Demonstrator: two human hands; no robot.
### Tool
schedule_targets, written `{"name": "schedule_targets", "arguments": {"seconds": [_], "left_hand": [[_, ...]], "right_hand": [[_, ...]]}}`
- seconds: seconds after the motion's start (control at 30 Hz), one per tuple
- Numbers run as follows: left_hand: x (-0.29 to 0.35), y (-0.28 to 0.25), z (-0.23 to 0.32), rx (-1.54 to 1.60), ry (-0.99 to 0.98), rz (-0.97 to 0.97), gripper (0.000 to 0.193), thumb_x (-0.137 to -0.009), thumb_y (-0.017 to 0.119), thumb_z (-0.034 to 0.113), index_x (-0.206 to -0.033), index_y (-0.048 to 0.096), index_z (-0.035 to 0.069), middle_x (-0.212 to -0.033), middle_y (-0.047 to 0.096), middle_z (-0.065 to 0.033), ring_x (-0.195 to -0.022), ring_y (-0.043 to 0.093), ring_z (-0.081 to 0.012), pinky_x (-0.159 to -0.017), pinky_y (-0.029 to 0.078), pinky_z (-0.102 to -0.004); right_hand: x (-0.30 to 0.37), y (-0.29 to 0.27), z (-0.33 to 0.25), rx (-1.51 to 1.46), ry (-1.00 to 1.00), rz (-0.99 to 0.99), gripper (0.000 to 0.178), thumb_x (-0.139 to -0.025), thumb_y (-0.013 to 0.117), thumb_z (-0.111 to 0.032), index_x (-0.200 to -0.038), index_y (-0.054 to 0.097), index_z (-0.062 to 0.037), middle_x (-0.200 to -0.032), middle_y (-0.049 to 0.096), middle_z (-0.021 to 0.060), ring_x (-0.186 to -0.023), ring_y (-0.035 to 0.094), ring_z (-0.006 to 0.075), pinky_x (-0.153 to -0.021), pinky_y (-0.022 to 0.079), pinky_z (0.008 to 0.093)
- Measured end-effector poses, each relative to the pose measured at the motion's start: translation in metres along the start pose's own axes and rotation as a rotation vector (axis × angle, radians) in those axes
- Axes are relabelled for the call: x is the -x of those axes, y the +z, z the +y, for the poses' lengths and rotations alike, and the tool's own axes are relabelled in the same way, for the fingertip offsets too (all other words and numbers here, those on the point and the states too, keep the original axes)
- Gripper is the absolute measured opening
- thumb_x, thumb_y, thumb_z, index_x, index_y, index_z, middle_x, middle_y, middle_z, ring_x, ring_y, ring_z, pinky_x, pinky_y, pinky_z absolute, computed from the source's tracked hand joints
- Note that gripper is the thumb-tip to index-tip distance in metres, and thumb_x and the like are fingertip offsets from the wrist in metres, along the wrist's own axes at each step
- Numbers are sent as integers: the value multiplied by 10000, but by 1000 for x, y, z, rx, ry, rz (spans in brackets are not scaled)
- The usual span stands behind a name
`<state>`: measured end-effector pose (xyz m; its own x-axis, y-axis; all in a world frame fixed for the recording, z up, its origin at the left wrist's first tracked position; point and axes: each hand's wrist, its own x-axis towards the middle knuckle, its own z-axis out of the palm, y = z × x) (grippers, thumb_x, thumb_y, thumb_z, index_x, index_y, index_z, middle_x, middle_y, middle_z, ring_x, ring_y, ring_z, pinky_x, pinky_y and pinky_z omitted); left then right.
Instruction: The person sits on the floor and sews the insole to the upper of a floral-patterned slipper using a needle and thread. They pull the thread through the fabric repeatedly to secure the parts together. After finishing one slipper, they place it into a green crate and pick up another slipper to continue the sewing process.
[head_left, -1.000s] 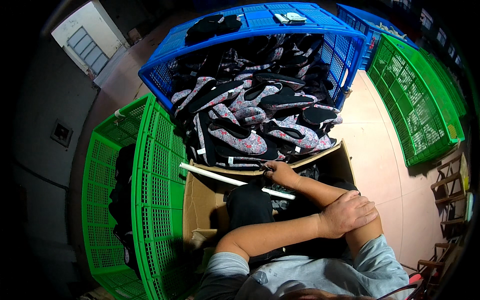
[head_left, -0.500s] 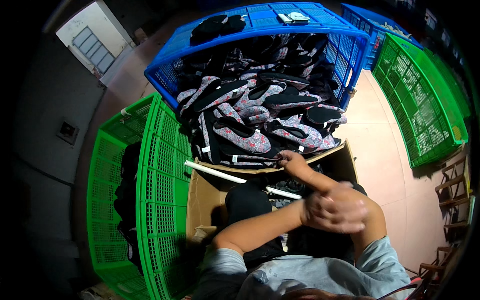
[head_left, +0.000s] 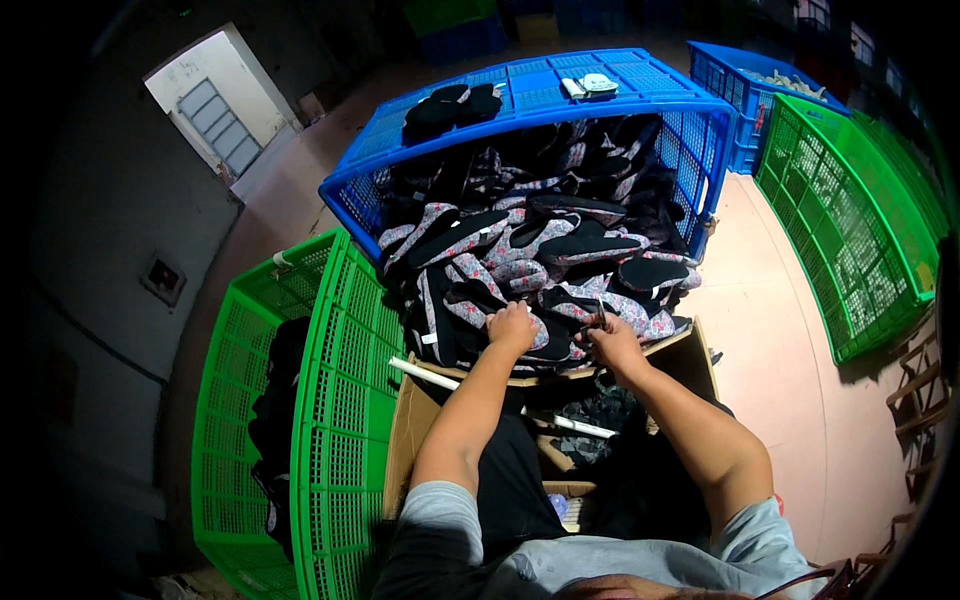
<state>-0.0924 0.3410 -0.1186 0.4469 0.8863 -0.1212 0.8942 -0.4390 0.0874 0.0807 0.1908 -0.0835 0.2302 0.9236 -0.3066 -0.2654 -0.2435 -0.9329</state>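
Note:
A heap of floral slip-on shoes [head_left: 520, 273] with black soles and linings spills from a blue crate [head_left: 340, 190] lying on its side. At the near edge of the heap, my left hand [head_left: 513, 328] is closed on one floral shoe [head_left: 540, 336]. Just to its right, my right hand [head_left: 618, 348] is closed around a small dark pointed tool [head_left: 602, 318] that looks like thread snips, its tip upward beside the shoes. My fingers partly hide the tool. Below the hands is a cardboard box [head_left: 405, 430] with dark scraps [head_left: 595, 415] in it.
A green crate [head_left: 345, 400] with black items stands at the left. Another green crate [head_left: 850, 230] and a blue crate [head_left: 745, 100] stand at the right. Two white rods [head_left: 425, 373] [head_left: 583, 427] lie at the box. Black pieces [head_left: 450, 105] and a white item [head_left: 590, 86] rest on the tipped crate.
My left hand has moved from over my right forearm up to the shoes and taken hold of one. My right hand has shifted slightly right, and the dark tool now shows in it.

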Motion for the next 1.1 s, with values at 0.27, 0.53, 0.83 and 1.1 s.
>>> {"name": "schedule_targets", "arguments": {"seconds": [0.27,0.53,0.83,1.1], "left_hand": [[-3,3,1,176,-226,15,403,-807,699,297,-1181,631,165,-1173,657,-129,-1077,617,-325,-910,459,-505],[79,-75,1,679,368,566,145,-823,636,112,-961,643,69,-858,683,-134,-848,675,-303,-731,511,-386],[280,-109,18,462,1279,164,104,-743,715,139,-832,689,93,-611,536,-40,-541,539,-232,-512,416,-365],[332,-85,15,332,1372,85,171,-713,686,208,-853,668,112,-621,488,8,-560,525,-182,-524,399,-322]], "right_hand": [[11,0,-3,11,-1,-42,218,-958,504,-74,-1168,562,-84,-878,708,62,-503,472,68,-460,355,218],[3,-17,21,-16,-59,-59,185,-944,555,-129,-1115,600,-75,-834,707,53,-483,445,58,-440,318,235],[65,15,2,222,-43,-159,244,-955,626,-295,-1054,643,-72,-767,587,-12,-646,496,79,-588,420,251],[124,48,4,137,42,-447,266,-979,604,-298,-1116,640,-74,-770,562,-39,-662,521,53,-544,407,217]]}}
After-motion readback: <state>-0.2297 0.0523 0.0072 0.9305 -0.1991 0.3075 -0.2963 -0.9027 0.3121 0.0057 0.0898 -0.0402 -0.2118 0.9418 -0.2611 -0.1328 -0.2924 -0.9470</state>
